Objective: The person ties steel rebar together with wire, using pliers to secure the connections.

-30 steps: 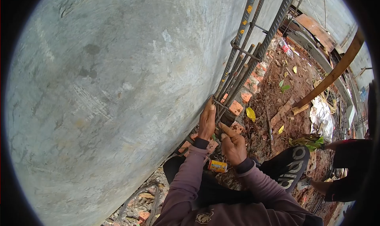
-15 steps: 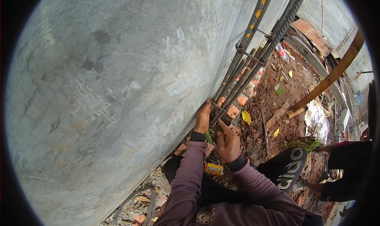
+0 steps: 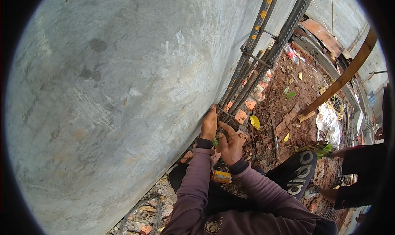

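Note:
Ribbed steel bars (image 3: 284, 39) rise beside the grey wall (image 3: 123, 95), joined by thin steel ties (image 3: 257, 58). At their foot, my left hand (image 3: 209, 123) is against the wall side, its fingers closed by the lowest tie (image 3: 226, 112); what they grip is hidden. My right hand (image 3: 230, 144) is just to the right, index finger reaching toward the left hand under that tie, the other fingers curled. Whether it holds anything cannot be made out.
A yellow can (image 3: 221, 177) lies below my hands. Brick pieces (image 3: 240, 116) line the bars' base. A wooden pole (image 3: 343, 80) slants across the right. Another person's legs (image 3: 358, 173) are at lower right. Coiled wire (image 3: 154, 214) lies at lower left.
My right hand has moved left, closer to my left hand, and its index finger now points further left. The view has shifted slightly.

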Demonstrator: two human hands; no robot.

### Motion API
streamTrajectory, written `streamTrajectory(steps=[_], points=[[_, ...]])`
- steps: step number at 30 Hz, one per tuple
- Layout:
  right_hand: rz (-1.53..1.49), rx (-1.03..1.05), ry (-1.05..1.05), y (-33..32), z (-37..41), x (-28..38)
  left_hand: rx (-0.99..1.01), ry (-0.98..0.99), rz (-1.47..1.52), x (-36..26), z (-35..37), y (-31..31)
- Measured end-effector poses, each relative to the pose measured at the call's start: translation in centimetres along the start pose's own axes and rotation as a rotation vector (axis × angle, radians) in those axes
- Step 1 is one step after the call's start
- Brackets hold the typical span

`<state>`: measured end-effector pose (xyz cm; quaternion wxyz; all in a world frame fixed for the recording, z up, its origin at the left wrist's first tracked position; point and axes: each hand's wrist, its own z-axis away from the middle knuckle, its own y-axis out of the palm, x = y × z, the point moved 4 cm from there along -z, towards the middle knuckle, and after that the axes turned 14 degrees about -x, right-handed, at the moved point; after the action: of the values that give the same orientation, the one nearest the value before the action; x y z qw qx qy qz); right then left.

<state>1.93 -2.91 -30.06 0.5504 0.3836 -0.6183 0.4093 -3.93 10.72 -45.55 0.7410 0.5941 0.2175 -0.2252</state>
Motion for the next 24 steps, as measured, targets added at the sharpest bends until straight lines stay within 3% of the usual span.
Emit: streamTrajectory(steps=[3, 6, 7, 10, 11, 14, 17, 20, 22, 23, 24], points=[[-0.163, -0.071, 0.117, 1.0, -0.4, -0.1, 0.250, -0.056, 0.067, -3.5, 2.5, 3.9], [-0.297, -0.169, 0.100, 2.1, -1.2, -0.6, 0.152, -0.019, -0.059, -3.3, 2.5, 3.1], [-0.295, -0.186, 0.103, 2.3, -1.4, -0.7, 0.128, -0.105, -0.027, -3.0, 2.5, 3.0], [-0.336, -0.268, 0.098, 3.5, -1.7, -1.5, 0.265, -0.208, -0.090, -3.6, 2.6, 3.0], [-0.333, -0.309, 0.020, 3.9, -2.0, -1.4, 0.160, -0.142, -0.161, -4.3, 3.4, 3.6], [-0.395, -0.332, 0.164, 4.0, -2.0, -1.6, 0.184, -0.248, -0.074, -4.0, 3.6, 3.1], [-0.440, -0.307, 0.160, 4.2, -2.5, -1.8, 0.210, -0.272, -0.073, -4.1, 3.7, 3.2], [-0.412, -0.269, 0.206, 3.7, -2.6, -1.2, 0.499, -0.503, 0.254, -0.5, 0.5, -0.6], [-0.303, -0.193, 0.144, 2.4, -2.4, -0.9, 0.412, -0.442, 0.242, -0.6, 0.8, -0.2], [-0.220, -0.139, 0.058, 0.9, -2.0, -1.0, 0.173, -0.280, 0.049, -2.6, 3.2, 3.1], [-0.138, -0.082, -0.034, -0.7, -1.9, -1.1, 0.067, -0.170, -0.044, -3.6, 3.5, 3.8]])
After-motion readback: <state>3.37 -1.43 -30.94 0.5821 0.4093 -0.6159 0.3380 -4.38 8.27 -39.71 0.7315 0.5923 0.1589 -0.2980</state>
